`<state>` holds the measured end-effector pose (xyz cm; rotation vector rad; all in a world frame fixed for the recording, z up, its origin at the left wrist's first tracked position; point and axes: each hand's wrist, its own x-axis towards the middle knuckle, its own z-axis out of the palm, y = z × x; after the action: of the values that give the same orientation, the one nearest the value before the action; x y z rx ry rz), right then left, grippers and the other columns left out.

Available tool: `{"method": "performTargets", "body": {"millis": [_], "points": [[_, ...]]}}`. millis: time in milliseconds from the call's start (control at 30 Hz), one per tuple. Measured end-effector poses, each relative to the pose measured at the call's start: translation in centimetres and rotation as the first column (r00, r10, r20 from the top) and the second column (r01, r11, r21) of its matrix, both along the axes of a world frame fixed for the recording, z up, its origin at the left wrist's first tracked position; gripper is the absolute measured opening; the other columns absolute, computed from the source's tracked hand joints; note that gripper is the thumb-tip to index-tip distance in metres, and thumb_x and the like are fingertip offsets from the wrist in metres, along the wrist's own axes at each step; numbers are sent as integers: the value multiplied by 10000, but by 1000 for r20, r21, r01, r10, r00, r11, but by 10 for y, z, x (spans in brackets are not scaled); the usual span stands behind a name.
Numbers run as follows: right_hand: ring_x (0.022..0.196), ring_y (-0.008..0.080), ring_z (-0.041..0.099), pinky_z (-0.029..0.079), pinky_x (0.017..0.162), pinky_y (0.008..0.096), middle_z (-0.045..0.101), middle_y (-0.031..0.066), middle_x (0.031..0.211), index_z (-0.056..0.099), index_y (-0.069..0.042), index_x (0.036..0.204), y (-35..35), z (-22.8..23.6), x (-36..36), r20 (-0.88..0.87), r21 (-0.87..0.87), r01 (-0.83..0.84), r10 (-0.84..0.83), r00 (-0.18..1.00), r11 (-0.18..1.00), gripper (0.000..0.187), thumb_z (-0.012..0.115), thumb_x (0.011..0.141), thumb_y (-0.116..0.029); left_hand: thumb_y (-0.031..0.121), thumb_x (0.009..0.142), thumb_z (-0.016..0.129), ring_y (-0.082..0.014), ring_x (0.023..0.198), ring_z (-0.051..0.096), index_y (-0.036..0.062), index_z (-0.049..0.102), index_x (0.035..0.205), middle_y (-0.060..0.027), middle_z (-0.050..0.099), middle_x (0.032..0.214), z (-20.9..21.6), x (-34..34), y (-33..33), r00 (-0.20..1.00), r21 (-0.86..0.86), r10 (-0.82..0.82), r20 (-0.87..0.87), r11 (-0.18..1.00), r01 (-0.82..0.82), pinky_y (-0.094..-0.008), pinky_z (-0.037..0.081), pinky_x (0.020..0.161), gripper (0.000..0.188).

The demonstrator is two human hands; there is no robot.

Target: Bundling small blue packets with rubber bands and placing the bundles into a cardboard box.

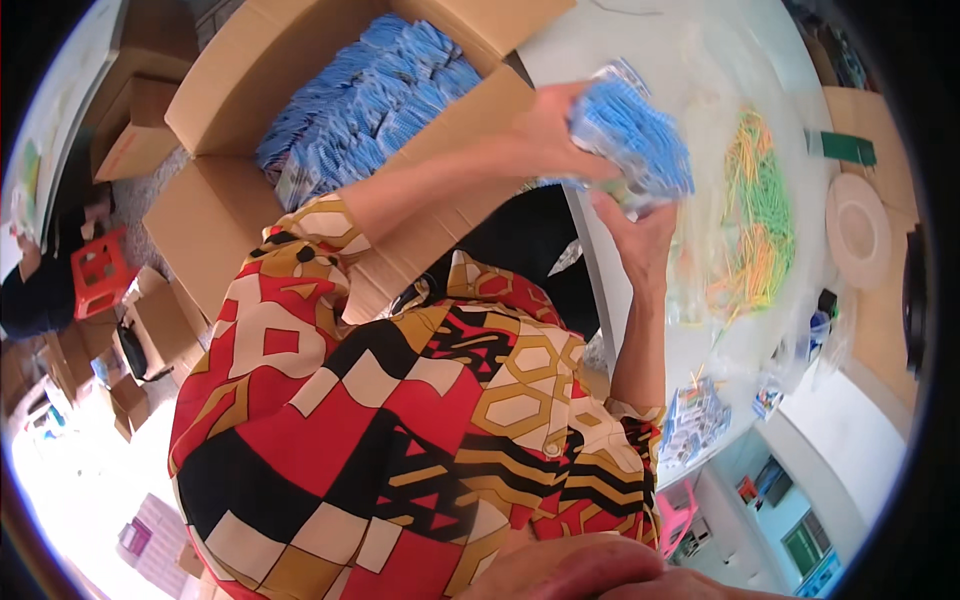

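A thick bundle of flat blue-and-clear packets (635,140) is held up over the near edge of the white table (600,50). My left hand (555,130) grips it from the left side, fingers partly hidden behind it. From below, my right hand (640,235) closes on the bundle's lower edge, with the thumb toward my left hand. To the left stands an open cardboard box (225,65), filled with many similar blue packets (375,100) in rows. My left forearm passes over the box's near flap.
On the table, clear plastic (700,240) lies around a pile of green, yellow and orange strands (760,210). More small packets (695,420) lie near the table's lower end. A red stool (100,270), cartons (160,320) and another person (35,290) are at the far left.
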<state>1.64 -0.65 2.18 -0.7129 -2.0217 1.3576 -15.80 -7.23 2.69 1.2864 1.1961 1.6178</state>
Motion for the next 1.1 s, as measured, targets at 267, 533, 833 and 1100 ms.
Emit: {"method": "performTargets", "body": {"millis": [267,533,833,1100], "points": [[1092,246,531,429,934,358,435,141,1308,361,-22,1336,4,-13,6,43,154,14,-21,999,988,633,628,764,17,131,709,785,-135,967,584,15,536,1156,-50,624,1045,0,-158,-66,906,95,385,-177,923,-374,-303,471,885,525],[1065,255,548,433,918,343,512,140,1232,461,-10,1252,18,-46,17,245,303,17,-95,965,953,480,612,796,-6,64,678,766,-134,971,575,25,540,1139,-45,619,1040,-85,-262,-57,825,18,524,-210,846,-533,-302,462,890,514],[1108,286,527,400,952,346,546,147,1194,569,-12,1112,17,-49,11,298,418,-35,-101,949,908,303,587,809,-12,99,689,730,-159,980,571,39,535,1150,-58,617,1036,-130,-275,-38,757,-119,568,-324,769,-628,-305,450,900,504],[1087,289,535,432,919,342,552,141,1170,607,-13,1043,17,-52,13,312,512,-64,-116,943,857,246,578,802,26,216,670,814,-160,943,621,65,598,1113,-63,657,1030,-168,-290,-46,832,-282,492,-256,785,-551,-312,493,871,516]]}}
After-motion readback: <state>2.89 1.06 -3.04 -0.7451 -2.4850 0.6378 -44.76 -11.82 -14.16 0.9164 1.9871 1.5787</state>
